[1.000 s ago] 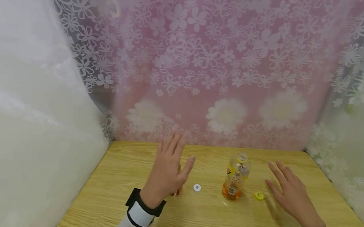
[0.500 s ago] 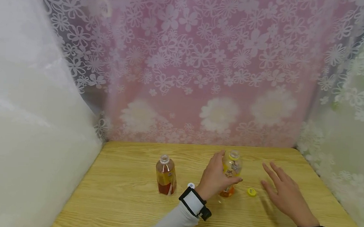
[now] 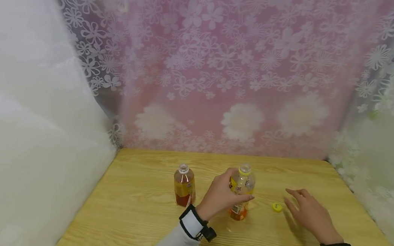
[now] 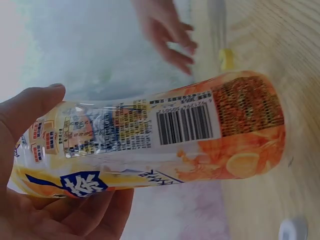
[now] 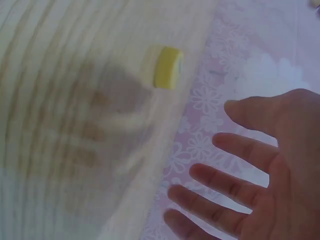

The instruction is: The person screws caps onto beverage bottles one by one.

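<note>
We work at a pale wooden table (image 3: 137, 209) boxed in by a pink flowered curtain (image 3: 226, 83) at twelve o'clock and white lace drapes (image 3: 30, 128) to either side. Our left hand (image 3: 220, 196) curls its fingers round the uncapped orange bottle (image 3: 241, 191), which stands upright mid-table. Its yellow cap (image 3: 277, 207) lies at the bottle's three o'clock, just beside our right hand (image 3: 308, 214), whose fingers spread wide and hold nothing. A second bottle (image 3: 184, 185) stands at nine o'clock.

Two bottles (image 3: 184, 185) (image 3: 241, 191) stand mid-frame on the table (image 3: 137, 217); a cap (image 3: 277, 207) lies right of them, beside the right hand (image 3: 308, 214).
</note>
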The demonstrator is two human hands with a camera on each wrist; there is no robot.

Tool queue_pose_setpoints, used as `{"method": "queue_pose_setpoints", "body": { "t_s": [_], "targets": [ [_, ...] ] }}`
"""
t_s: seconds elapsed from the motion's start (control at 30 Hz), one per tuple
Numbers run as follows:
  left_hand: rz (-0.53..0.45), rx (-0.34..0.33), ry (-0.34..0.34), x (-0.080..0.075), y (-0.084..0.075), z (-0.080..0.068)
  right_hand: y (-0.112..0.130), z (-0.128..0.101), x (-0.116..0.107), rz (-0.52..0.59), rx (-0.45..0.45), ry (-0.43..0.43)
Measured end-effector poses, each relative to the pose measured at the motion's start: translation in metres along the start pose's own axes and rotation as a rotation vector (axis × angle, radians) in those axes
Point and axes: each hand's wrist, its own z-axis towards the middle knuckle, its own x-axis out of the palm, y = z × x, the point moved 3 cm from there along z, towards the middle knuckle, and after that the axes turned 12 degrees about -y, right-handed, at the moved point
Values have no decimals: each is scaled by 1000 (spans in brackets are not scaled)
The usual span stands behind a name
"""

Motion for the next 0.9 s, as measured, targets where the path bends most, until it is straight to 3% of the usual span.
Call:
{"method": "queue_pose_setpoints", "body": {
  "t_s": [0.2,0.37,0.6,0.7,0.9],
  "targets": [
    [36,21,31,-55,-21,-36,-1,-6,9,23,30,76],
    [15,32,57,-86,-39,-59,-2,-7,13,26,27,123],
    [-31,88,75,-103,-55,-74,-2,-1,31,88,14,202],
    [-14,99,78,-106,-57,-76,3,0,35,103,-2,198],
    [1,109,75,-113,-57,-79,35,11,12,224,-23,142]
  ]
}}
